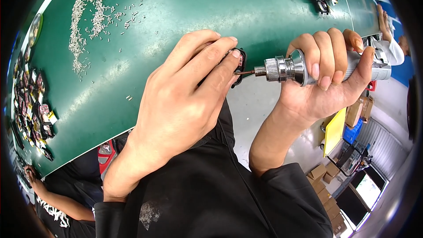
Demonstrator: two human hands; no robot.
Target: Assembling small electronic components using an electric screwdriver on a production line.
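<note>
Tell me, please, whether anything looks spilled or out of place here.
Possibly the small silvery pieces: they lie loose directly on the green table, and some stray rightward from the denser bands, so it could pass for a spill.

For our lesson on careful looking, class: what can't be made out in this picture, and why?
Head view: black part, mostly hidden by the left hand.
Head view: driver bit, too small to tell what its tip meets.
Head view: scattered metal pieces, too small and heaped to count.
</note>
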